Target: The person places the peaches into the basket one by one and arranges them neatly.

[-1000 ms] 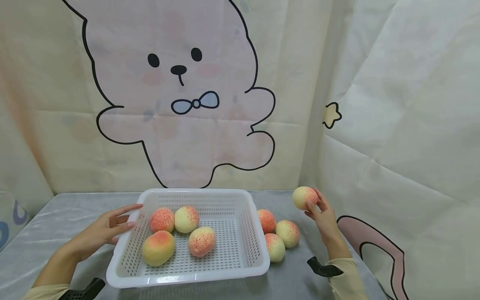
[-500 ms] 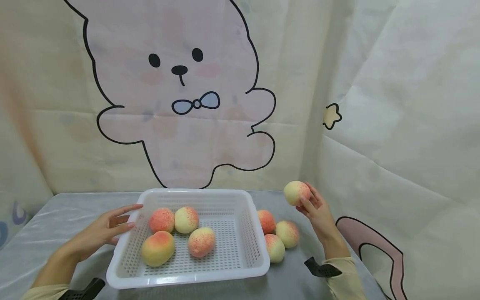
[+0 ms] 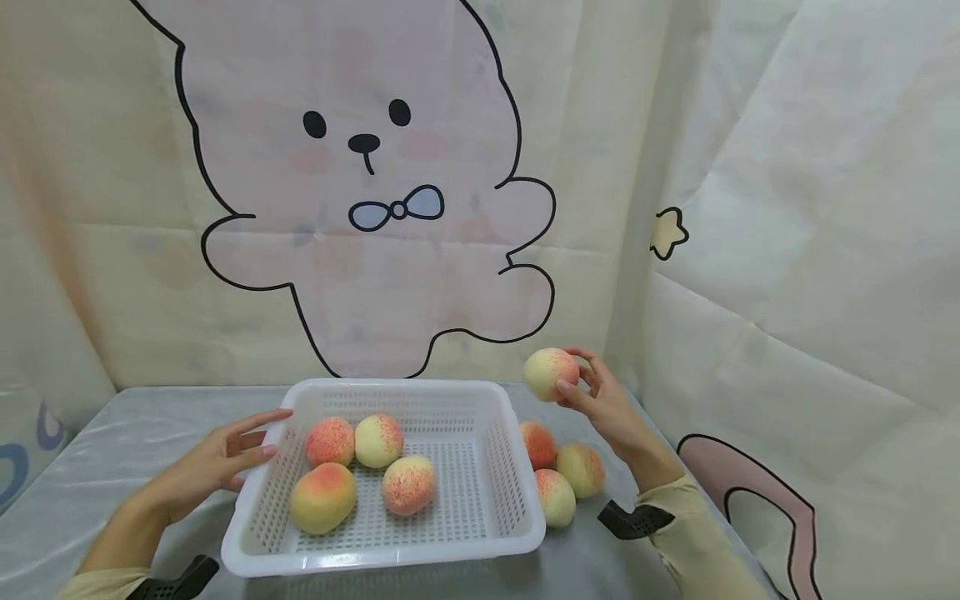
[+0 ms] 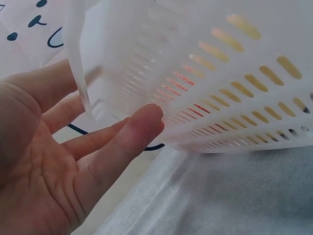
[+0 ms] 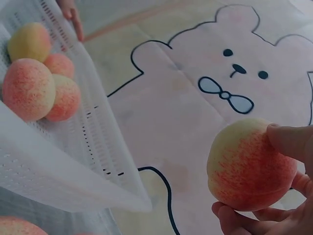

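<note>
Head: right hand [image 3: 611, 410] holds a peach [image 3: 551, 374], thumb on near side, fingers behind; grip about one peach wide. Peach sits leftward of the palm, at the fingertips, up in the air near desk's [image 3: 180, 417] far edge, just right of basket's [image 3: 382, 563] far right corner. Basket interior lies left and nearer the person. Peach near round, no real long axis. Right hand is the nearer one to the loose trio [image 3: 581, 469], which lies on desk along basket's right edge. Left hand [image 3: 213, 462] at basket's left edge, fingers fairly straight, touching rim, not curled round it. Four fruits in basket, toward left edge; the near-left one [image 3: 322, 498] yellower, smoother-looking. Basket: white plastic, slotted walls, rounded corners. Desk cover: grey, soft sheen.

Left wrist: thumb spread from the fingers, near basket's outer wall; some fingers pass behind rim, exact contact hidden. Yellow and red show through slots.

Right wrist: held peach pale yellow with red speckle, matte, faint seam low down. Thumb on top, fingers below. Basket well apart from it.
</note>
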Demonstrator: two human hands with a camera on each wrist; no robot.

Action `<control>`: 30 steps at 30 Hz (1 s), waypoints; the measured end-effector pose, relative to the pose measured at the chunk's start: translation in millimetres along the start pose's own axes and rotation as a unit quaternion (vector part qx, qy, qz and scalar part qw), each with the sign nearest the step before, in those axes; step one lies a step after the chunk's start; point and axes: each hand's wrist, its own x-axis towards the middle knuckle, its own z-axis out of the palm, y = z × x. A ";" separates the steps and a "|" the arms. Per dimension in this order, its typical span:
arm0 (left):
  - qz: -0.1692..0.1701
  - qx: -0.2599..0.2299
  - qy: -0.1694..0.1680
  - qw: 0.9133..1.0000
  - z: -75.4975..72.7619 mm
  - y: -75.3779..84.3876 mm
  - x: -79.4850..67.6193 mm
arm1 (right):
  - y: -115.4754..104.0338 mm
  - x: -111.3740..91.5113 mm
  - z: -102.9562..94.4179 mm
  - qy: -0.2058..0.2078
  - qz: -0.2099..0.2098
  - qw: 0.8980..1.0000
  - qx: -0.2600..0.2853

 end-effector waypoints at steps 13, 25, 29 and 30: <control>-0.006 0.003 -0.004 1.000 0.5 2.2 -0.2 | -36.2 23.2 28.2 -0.066 0.030 0.997 -0.032; -0.004 0.000 -0.008 1.000 1.3 7.6 0.4 | -38.1 47.3 72.5 -0.098 0.096 0.991 0.003; -0.003 0.002 -0.010 1.000 1.9 6.5 -0.3 | -32.8 53.0 88.5 -0.101 0.116 0.988 -0.002; -0.004 0.002 -0.009 1.000 2.3 5.8 -0.2 | -31.0 54.5 92.7 -0.101 0.118 0.988 -0.001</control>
